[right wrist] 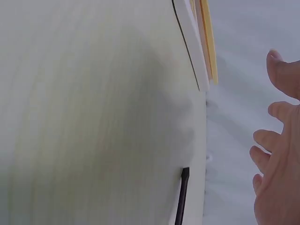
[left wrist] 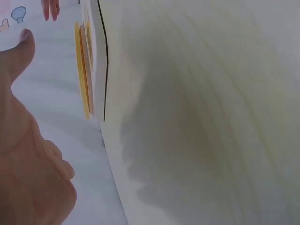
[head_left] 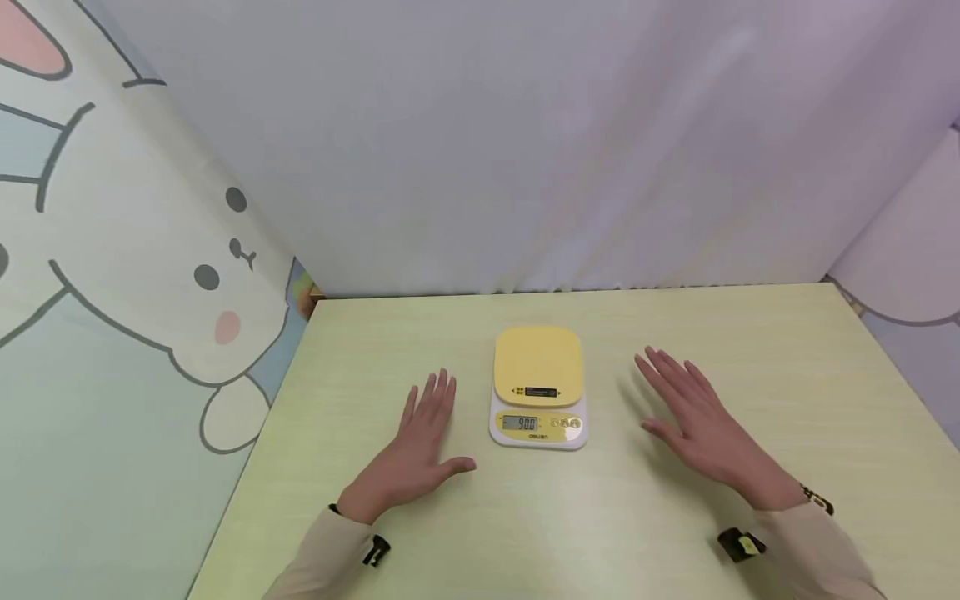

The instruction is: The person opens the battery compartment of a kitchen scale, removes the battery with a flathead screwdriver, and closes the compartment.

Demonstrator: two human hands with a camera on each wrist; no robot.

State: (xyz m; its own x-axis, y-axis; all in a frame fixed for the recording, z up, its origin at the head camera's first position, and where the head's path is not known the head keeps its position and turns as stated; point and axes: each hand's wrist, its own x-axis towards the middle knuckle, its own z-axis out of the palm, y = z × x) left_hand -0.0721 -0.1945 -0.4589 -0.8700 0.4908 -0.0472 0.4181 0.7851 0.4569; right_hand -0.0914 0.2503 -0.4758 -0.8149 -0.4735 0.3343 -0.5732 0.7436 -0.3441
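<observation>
A digital kitchen scale [head_left: 538, 429] with a white body and a yellow platform [head_left: 538, 358] lies on the table; its lit display [head_left: 520, 423] shows digits that look like 900. Nothing rests on the platform. To the scale's left, my left hand [head_left: 420, 450] is held palm down with fingers straight and thumb spread, apart from the scale. On the other side my right hand [head_left: 693, 425] hovers over the table, its shadow beneath it, fingers extended and holding nothing. Both wrist views show the scale edge-on beyond the thumbs, the left hand [left wrist: 33, 159] and right hand [right wrist: 281, 159] touching nothing.
The pale wooden table [head_left: 540, 525] ends at a hanging white curtain [head_left: 525, 150] at the back. A wall covering with a cartoon rabbit [head_left: 150, 250] stands at the left. A thin dark strip [right wrist: 182, 197], its kind unclear, shows low in the right wrist view.
</observation>
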